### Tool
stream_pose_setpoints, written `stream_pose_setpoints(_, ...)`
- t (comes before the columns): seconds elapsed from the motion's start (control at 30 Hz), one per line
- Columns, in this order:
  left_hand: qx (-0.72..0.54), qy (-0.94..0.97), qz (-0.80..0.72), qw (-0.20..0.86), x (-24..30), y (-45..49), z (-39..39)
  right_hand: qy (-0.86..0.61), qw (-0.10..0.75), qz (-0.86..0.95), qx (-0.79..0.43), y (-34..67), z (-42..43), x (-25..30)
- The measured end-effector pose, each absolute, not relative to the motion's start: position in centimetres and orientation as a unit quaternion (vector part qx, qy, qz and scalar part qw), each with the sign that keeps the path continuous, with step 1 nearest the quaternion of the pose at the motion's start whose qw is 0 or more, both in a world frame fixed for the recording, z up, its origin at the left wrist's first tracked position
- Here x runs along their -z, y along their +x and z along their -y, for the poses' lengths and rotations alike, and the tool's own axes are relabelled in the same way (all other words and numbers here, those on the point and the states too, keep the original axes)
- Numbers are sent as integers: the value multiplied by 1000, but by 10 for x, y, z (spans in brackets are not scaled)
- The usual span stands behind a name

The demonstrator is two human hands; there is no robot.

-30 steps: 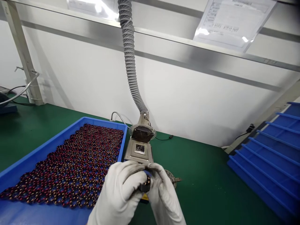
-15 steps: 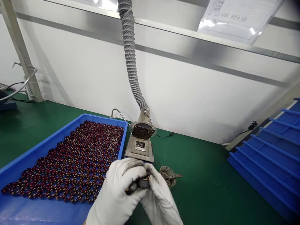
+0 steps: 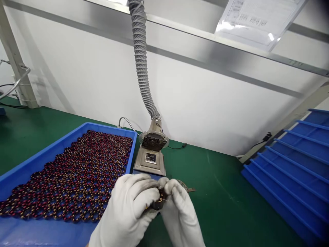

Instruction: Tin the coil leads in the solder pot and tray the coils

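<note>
Green bench; left hand, right hand pinch small coil.

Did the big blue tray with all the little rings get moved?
No. The blue tray has its far corner right beside the metal box under the grey hose, same as before. Only the view shifted a little.
</note>
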State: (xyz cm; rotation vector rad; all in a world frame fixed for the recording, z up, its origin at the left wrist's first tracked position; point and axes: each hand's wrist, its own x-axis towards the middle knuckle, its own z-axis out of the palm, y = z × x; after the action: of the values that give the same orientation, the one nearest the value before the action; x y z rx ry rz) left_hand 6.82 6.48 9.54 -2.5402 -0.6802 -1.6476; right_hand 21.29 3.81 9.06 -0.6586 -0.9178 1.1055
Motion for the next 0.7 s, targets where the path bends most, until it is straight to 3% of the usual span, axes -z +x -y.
stream_pose_setpoints(0.13,534,-802,262,48,-94,66,-62,-299,735,389,-467,209,-39,-85)
stream_pose_setpoints(0.3,543,-785,285,93,-92,64,-60,-398,676,505,-361,198,-34,-71)
stream_pose_setpoints(0.43,541,-783,287,108,-95,64,-61,-438,690,489,-305,186,-28,-67)
stream_pose_setpoints(0.7,533,-801,268,53,-95,64,-62,-360,683,573,-274,202,-37,-72)
